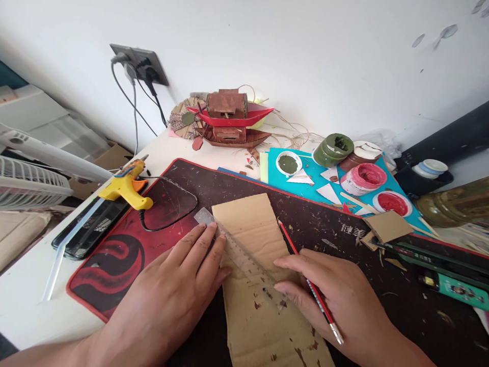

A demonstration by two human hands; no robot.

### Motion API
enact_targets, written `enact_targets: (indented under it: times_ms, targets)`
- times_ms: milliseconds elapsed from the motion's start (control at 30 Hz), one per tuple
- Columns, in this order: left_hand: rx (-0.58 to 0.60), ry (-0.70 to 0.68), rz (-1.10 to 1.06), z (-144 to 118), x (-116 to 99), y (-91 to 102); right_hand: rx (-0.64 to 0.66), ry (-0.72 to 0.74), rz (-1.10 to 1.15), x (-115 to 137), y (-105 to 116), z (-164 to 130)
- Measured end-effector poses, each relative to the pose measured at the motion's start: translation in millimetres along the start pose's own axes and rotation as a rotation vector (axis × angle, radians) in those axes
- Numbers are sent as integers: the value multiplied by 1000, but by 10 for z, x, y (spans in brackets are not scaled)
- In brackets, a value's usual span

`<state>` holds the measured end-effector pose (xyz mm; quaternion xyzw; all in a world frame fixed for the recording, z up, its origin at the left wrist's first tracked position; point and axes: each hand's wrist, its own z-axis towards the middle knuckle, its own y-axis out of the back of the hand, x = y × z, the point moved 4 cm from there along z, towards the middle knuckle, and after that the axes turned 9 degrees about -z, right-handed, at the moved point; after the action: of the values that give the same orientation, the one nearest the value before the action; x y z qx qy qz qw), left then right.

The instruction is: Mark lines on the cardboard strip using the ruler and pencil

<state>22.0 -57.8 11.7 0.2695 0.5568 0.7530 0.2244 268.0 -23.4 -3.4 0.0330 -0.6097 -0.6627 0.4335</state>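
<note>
A strip of brown cardboard (252, 265) lies on a dark desk mat (126, 255). A clear plastic ruler (237, 250) lies slantwise across the cardboard. My left hand (171, 295) presses flat on the ruler's upper left end. My right hand (336, 300) rests fingertips on the ruler's lower end and grips a red pencil (305, 278), its tip pointing up toward the cardboard's right edge.
A yellow glue gun (126, 186) and a phone (89, 229) lie at left. A model boat (229, 120) stands by the wall. Paint jars (362, 178) and lids sit on a blue sheet (305, 191) at back right. Tools (439, 265) lie at right.
</note>
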Motion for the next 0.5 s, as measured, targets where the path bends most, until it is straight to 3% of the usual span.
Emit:
enact_targets:
  times_ms: [500]
  targets:
    - [10,23,-57,-2,15,-48,13,-5,-13,-3,-1,6]
